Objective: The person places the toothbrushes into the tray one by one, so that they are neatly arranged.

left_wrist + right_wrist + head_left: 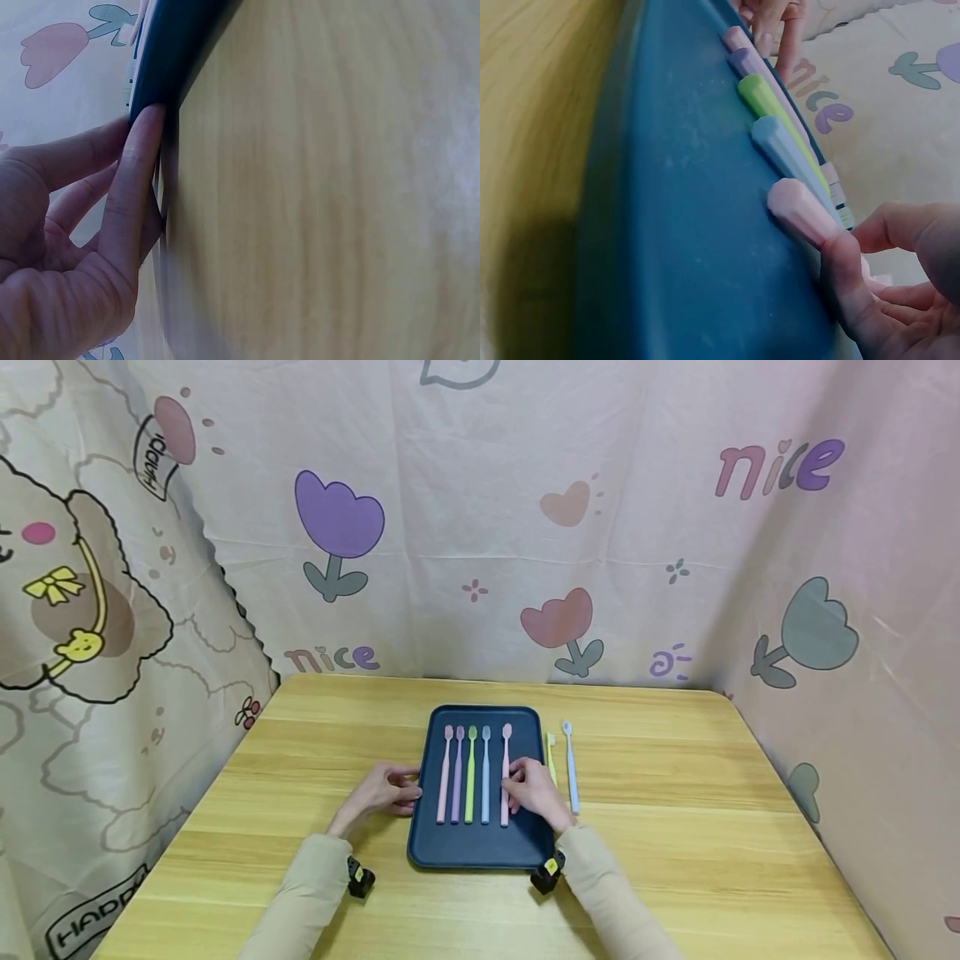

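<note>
A dark blue tray point(480, 847) lies on the wooden table. In a row on its left half are a pink toothbrush point(442, 793), a purple toothbrush point(456, 793), a green toothbrush point(470, 793) and a blue toothbrush point(486, 793), heads toward the far side. My right hand point(536, 790) pinches another pink toothbrush point(802, 210) between thumb and finger, to the right of that row and parallel to it. At the tray's left rim, my left hand point(379, 788) grips the edge between thumb and fingers, as the left wrist view shows.
Right of the tray, a yellow-green toothbrush point(551, 752) lies partly hidden behind my right hand. Beside it is another blue toothbrush point(572, 772) on the table point(675, 827). A patterned curtain point(450, 527) hangs behind the table and along its sides.
</note>
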`<state>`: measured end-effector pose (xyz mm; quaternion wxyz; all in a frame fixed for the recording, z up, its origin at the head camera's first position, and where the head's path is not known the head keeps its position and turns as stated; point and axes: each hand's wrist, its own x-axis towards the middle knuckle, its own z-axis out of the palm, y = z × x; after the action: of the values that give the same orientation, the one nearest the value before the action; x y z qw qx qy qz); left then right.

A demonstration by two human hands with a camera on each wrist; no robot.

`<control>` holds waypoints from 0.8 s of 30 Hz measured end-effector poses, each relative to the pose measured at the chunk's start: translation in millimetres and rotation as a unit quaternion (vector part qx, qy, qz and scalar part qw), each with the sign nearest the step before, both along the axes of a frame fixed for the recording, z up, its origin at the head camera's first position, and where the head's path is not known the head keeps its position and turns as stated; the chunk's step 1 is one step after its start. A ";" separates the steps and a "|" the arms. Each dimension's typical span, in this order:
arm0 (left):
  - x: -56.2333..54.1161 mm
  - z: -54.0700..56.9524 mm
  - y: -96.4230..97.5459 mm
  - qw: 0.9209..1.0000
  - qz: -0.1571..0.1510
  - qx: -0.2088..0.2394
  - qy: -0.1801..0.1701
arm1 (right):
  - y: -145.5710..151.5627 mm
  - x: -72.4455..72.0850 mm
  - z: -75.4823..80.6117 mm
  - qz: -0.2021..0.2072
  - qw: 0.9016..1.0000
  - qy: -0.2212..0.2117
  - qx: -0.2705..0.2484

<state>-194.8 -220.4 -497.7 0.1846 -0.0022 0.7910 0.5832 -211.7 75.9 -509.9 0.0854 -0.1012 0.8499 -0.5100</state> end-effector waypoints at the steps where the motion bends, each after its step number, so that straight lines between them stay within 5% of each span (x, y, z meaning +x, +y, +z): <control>1: -0.1 0.2 0.1 1.000 0.000 -0.001 0.000 | -0.4 -0.3 -0.7 -0.002 1.000 0.002 0.002; 24: 1.2 2.6 0.1 1.000 -0.017 0.014 0.008 | -0.2 3.7 -5.7 -0.005 1.000 0.020 -0.019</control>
<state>-193.7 -220.3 -495.1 0.1883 0.0180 0.7843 0.5908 -207.9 75.7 -515.6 0.0640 -0.1086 0.8420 -0.5245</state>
